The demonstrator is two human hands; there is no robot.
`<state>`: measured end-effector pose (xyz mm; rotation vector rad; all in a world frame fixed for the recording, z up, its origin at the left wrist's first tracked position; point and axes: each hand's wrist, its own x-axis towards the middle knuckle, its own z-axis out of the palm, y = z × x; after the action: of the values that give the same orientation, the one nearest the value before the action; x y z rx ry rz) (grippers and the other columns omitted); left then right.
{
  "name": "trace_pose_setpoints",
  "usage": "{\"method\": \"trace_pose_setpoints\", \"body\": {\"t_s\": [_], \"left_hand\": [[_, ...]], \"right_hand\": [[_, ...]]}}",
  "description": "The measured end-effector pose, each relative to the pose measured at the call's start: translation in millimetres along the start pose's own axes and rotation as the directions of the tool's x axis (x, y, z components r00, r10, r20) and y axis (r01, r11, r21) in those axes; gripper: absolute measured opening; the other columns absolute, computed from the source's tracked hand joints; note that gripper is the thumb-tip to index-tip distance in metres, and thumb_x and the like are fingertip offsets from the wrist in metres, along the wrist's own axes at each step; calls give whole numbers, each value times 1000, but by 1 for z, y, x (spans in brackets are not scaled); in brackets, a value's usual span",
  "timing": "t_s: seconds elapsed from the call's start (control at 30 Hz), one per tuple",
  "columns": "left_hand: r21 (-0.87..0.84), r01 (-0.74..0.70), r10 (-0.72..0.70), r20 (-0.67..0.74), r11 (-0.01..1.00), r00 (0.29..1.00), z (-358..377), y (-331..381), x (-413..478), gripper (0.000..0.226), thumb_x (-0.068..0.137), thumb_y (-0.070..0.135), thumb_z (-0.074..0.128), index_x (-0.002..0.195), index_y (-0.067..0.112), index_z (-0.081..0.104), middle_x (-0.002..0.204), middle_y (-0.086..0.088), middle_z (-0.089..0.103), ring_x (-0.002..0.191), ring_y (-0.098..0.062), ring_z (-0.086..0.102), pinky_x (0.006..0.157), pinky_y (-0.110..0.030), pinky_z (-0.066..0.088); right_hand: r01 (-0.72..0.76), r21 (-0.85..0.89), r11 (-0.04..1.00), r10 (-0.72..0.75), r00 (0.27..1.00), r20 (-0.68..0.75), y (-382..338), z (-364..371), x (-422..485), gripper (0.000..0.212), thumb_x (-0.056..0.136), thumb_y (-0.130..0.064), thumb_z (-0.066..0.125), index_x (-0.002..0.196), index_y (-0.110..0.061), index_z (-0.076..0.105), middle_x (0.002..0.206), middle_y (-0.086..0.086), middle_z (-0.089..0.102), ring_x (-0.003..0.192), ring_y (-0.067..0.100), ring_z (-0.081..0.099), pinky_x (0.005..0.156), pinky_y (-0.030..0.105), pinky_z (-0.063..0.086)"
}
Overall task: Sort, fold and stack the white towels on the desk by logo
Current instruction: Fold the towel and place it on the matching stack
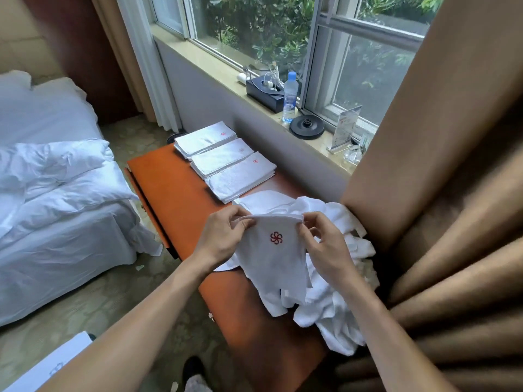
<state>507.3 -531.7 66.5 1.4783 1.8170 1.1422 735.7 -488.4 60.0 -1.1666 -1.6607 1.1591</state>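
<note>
A white towel (276,261) with a red pinwheel logo (276,237) hangs between my hands above the orange desk (172,190). My left hand (223,236) pinches its upper left corner, and my right hand (325,241) pinches the upper right corner. Beneath and to the right lies a loose heap of unfolded white towels (334,312). Three folded stacks stand in a row at the desk's far end: a far stack (205,141), a middle stack (222,159) and a near stack (240,179), each topped by a small red logo. Another flat white towel (263,202) lies just behind my hands.
A bed with white bedding (56,179) stands left of the desk. On the windowsill (215,77) are a black box (264,91), a water bottle (290,97), a black kettle base (307,125) and a card stand (343,128). Tan curtains (438,193) hang close at the right.
</note>
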Motion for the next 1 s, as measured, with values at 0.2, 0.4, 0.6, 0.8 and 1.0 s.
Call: {"method": "trace_pose_setpoints", "body": {"t_s": [0.2,0.4,0.6,0.8,1.0], "left_hand": [[-91,-56,51,-58,994,997,-64,-47,12,21,95,8,70,86,27,70,85,27,71,85,12,66,74,-6,44],[80,-18,20,-24,997,1000,-175,-124,27,24,91,-4,62,96,18,70,99,8,67,96,-10,63,85,-23,49],[112,192,-166,-205,975,965,-274,-215,29,28,92,1,57,83,24,70,87,10,70,84,-5,64,70,-21,47],[29,319,-290,-347,947,892,-346,-266,15,31,95,19,67,76,42,65,80,14,68,79,-14,65,68,-43,58],[17,371,-324,-453,928,830,-392,-285,7,16,94,33,70,82,43,65,77,24,66,69,-1,62,60,-30,49]], "right_hand": [[6,-84,996,-1,998,63,-17,82,24,11,102,-20,65,93,-27,65,87,-19,67,73,6,57,73,26,51],[6,-99,995,6,992,124,-47,208,61,13,104,-18,62,97,-28,67,86,-7,67,82,26,61,74,40,52],[111,-184,977,-63,967,248,-74,332,88,14,102,-14,62,95,-23,71,83,-12,68,78,2,59,65,15,44],[204,-269,941,-95,925,368,-95,424,119,20,102,-23,59,88,-35,64,77,-10,64,73,4,56,61,24,43],[234,-214,948,-117,886,450,-102,484,134,22,101,-32,53,82,-40,60,76,-18,64,68,3,54,56,19,39]]}}
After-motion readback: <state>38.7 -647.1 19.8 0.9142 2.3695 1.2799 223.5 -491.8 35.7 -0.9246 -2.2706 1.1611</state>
